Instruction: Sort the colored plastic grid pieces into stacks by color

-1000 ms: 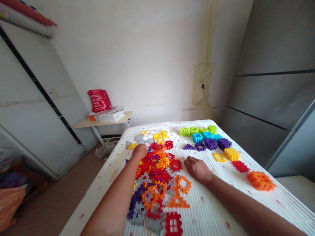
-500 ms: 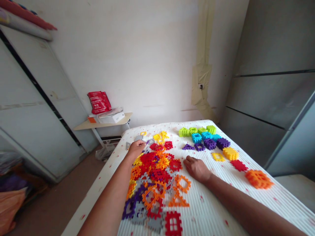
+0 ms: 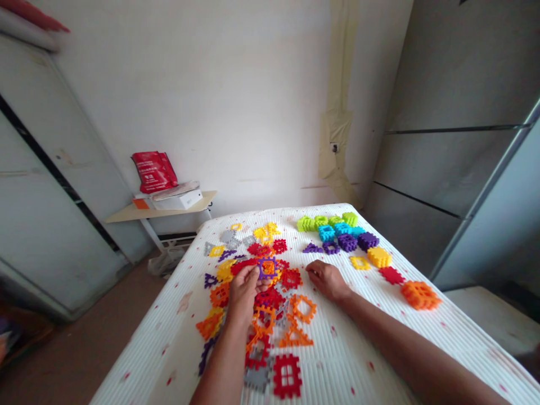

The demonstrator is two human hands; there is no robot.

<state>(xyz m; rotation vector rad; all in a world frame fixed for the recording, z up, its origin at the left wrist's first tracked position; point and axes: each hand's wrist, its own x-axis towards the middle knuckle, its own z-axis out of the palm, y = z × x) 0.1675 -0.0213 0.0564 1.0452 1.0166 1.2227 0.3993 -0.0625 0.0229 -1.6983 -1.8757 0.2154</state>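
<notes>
A heap of flat interlocking plastic tiles [image 3: 257,304] in red, orange, yellow, purple and grey lies spread on a white ribbed mattress [image 3: 350,360]. My left hand [image 3: 243,289] is raised over the middle of the heap, its fingers pinched on a purple square tile [image 3: 268,268]. My right hand [image 3: 327,279] rests on the mattress just right of the heap, fingers curled loosely, nothing visible in it. Sorted stacks stand at the far right: green [image 3: 323,222], cyan [image 3: 335,230], purple [image 3: 356,241], yellow [image 3: 378,257], a red tile [image 3: 391,275] and orange [image 3: 419,295].
A small low table [image 3: 160,209] with a red bag [image 3: 154,171] and a white box stands against the wall beyond the mattress's far left corner. Grey cabinets flank the room on both sides. Brown floor lies left of the mattress.
My left hand has drawn back from the far left of the heap to its middle and now holds a purple square tile. The right hand has stayed in place. The camera has shifted slightly.
</notes>
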